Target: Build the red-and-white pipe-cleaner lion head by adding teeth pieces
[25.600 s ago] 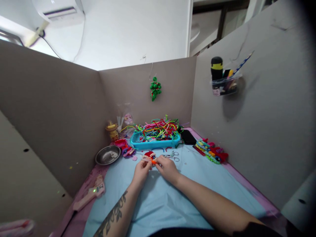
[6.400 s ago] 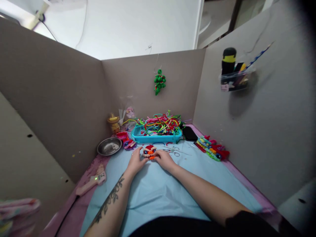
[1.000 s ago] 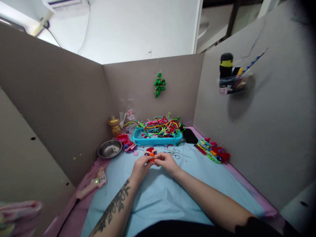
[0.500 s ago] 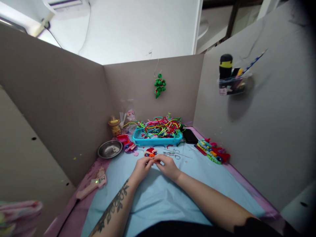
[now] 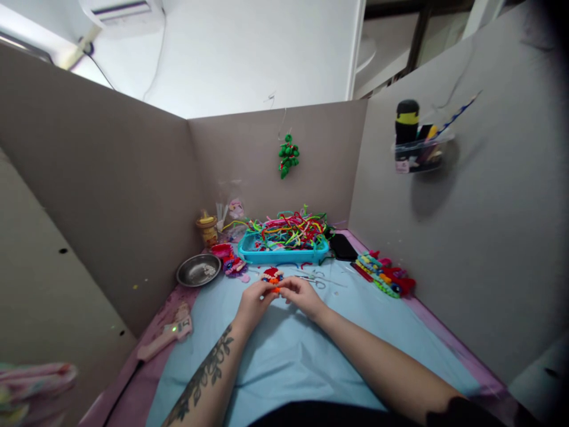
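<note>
In front of the blue tray, my left hand pinches a small orange craft piece between thumb and fingertips. From the other side my right hand closes its fingers on the same piece. Just beyond the fingertips shows a small figure with a red and cream top and dark blue eye-like spots at its sides. Whether the orange part is joined to this figure cannot be made out, since the fingers cover it. Scissors lie just past my right hand, beside a thin metal tool.
A blue tray holds tangled coloured pipe cleaners. To the left are a metal bowl with small white bits, and a pink corded glue gun. A black phone and colourful fuzzy crafts lie right. Grey partitions surround the table.
My fingers have shifted slightly around the piece, and more of its orange part shows between them. The right fingertips have drawn back a little. The view has moved slightly.
</note>
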### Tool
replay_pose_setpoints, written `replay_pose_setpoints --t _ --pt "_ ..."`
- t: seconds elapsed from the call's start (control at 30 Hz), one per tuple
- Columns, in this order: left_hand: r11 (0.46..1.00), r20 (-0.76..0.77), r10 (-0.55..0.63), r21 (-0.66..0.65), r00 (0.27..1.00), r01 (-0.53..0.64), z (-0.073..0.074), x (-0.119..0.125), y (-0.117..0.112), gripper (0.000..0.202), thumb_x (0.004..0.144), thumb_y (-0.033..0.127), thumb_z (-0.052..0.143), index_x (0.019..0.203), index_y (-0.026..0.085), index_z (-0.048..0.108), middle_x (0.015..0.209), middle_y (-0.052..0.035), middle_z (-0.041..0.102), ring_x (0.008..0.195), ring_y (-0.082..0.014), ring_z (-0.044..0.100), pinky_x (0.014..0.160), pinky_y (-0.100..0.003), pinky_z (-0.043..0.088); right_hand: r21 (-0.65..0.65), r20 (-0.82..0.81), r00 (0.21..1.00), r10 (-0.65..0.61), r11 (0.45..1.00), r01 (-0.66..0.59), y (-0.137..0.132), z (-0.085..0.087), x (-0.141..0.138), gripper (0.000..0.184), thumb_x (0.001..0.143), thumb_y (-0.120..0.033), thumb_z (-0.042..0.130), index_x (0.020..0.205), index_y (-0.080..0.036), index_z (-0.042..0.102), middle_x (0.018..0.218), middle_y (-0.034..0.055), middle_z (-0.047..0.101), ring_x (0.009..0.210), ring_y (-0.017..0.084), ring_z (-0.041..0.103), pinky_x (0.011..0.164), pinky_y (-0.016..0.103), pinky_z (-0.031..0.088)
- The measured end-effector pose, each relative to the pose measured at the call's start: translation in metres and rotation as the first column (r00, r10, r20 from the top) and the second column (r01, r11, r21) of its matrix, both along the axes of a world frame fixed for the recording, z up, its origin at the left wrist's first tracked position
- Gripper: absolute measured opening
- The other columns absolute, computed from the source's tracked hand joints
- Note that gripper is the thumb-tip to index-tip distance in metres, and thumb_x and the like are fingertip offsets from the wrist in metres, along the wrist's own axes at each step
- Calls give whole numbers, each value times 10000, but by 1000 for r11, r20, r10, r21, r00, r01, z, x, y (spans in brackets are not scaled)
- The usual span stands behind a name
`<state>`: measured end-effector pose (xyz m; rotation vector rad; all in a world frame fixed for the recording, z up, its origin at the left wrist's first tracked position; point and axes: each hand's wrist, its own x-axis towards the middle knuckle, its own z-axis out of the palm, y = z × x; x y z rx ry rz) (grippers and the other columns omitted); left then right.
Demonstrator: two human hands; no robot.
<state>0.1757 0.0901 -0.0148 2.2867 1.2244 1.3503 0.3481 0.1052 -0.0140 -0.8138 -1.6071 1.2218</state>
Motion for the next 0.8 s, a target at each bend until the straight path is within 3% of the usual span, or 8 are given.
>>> replay_pose_setpoints --t 0.1,0.27,0.4,0.53,0.63,0.7,0.8 --pt "998 -44 3 69 999 0 2 1 -2 127 785 285 598 852 197 661 806 -50 686 751 -160 627 723 -287 497 -80 2 1000 30 996 -29 -1 1 -1 278 711 -427 614 765 -155 625 591 -15 572 518 103 523 470 216 439" --pt "998 -49 13 66 999 -9 2 1 -2 131 789 275 593 865 201 669 824 -55 699 772 -168 639 739 -291 502 -59 44 999 7 998 -4 -4 3 -3 232 714 -388 605 684 -157 602 549 -30 543 473 89 481 441 202 405" --pt "1000 -29 17 -14 999 -17 -1 0 0 132 788 260 584 845 196 684 830 -53 707 767 -164 639 742 -279 487 184 136 984 -118 979 92 -4 1 -2 167 749 -329 597 717 -168 628 697 19 626 609 127 551 560 238 447" --pt "976 49 55 -213 997 -43 -1 4 1 158 786 251 554 777 166 687 678 -26 683 633 -143 608 624 -243 464 509 194 956 -221 855 94 -4 -2 2 138 817 -271 538 812 -193 651 800 54 652 730 159 573 688 276 452" --pt "933 134 83 -358 988 -30 0 7 2 188 782 242 534 704 142 671 541 -3 619 519 -126 557 515 -220 424 634 201 953 -227 772 51 -3 -3 3 169 848 -255 493 857 -192 649 797 66 656 736 167 561 727 304 446" --pt "934 183 79 -358 980 -8 0 8 3 157 764 248 564 726 138 670 568 -8 632 530 -128 562 513 -221 429 611 188 956 -225 789 66 -2 -3 3 168 842 -270 506 858 -188 652 801 67 655 740 169 558 724 306 446" --pt "981 192 42 -193 981 -4 0 6 3 126 735 256 628 790 153 675 710 -38 683 638 -148 605 596 -245 471 352 158 977 -145 933 82 -2 -1 1 190 792 -349 568 840 -183 648 758 43 638 673 152 559 619 268 455"
